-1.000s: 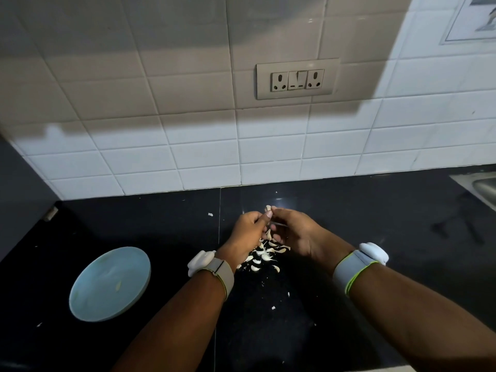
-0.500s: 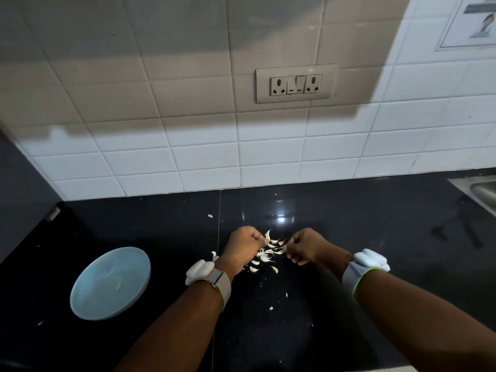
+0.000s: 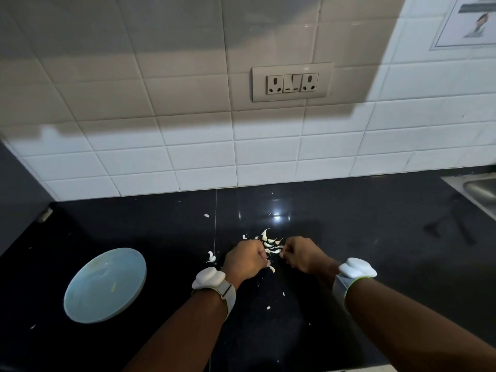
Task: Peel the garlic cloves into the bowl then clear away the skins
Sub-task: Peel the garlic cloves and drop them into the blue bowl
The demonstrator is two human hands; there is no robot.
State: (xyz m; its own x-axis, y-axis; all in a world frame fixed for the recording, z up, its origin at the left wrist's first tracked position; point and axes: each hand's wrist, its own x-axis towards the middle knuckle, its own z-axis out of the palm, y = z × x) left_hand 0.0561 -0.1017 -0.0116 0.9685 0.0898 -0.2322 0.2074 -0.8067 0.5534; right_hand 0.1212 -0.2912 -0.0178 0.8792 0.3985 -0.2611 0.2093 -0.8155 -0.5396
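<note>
Both hands curled at the garlic pile (image 3: 271,244): left hand (image 3: 245,260) and right hand (image 3: 303,253) each seem to pinch a piece, contents unclear. Bowl (image 3: 104,285) sits well left of pile. Peeling step underway; next, probably strip skin, carry clove left to bowl.

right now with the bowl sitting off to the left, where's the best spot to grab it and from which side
Probably the near right rim of the bowl, coming from the right with the left hand, the nearer one. The bowl is shallow and round with no handle, tilted so its opening faces the camera; a thumb-over-rim pinch suits it. The counter on that side has only small garlic skins.
</note>
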